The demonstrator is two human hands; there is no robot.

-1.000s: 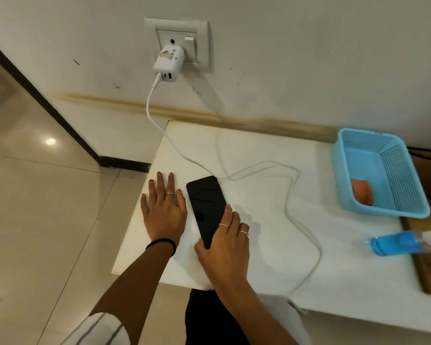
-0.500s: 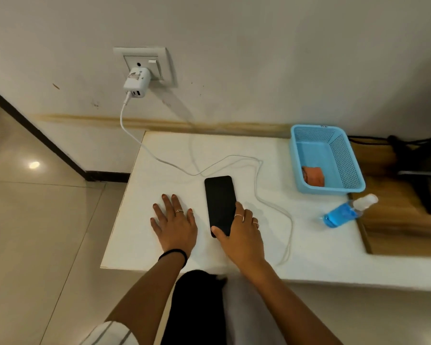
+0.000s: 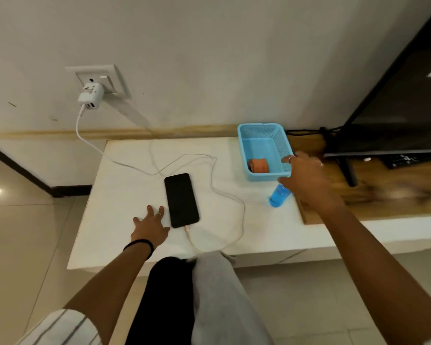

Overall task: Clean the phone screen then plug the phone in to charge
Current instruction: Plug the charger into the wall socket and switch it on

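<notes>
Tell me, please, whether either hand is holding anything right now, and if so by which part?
Nothing is held. The left hand lies flat on the white table beside the phone; the right hand hangs open over the blue bottle.

My right hand has left the phone, now reaching twd the blue bottle by the basket. Cable end by phone's near edge now uncovered. View swung right.
</notes>
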